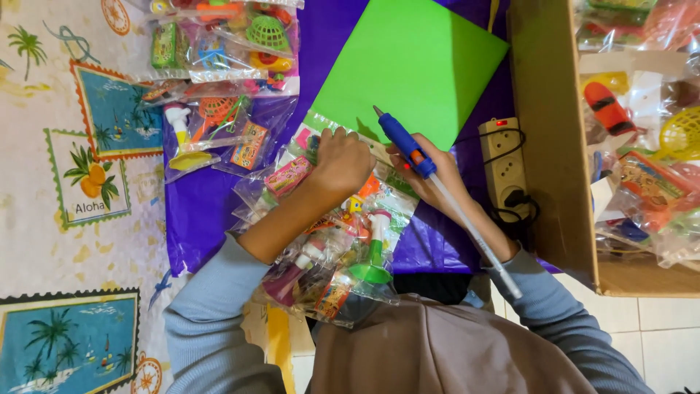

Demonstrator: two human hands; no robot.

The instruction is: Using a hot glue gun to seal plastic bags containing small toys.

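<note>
My left hand (343, 159) presses down on the top of a clear plastic bag of small toys (343, 255) that lies over my lap and the purple sheet. My right hand (437, 171) grips a blue glue gun (405, 142) with a white glue stick (477, 237) sticking out of its back end. The gun's nozzle points up and to the left, close to the bag's top edge and the lower edge of a green paper sheet (408, 66). The two hands are close together.
More clear bags of toys (219, 124) lie at the upper left on a purple sheet (197, 211). A beige power strip (503, 168) with a lit red switch sits right of my right hand. A cardboard box (554, 146) full of toy bags stands at the right.
</note>
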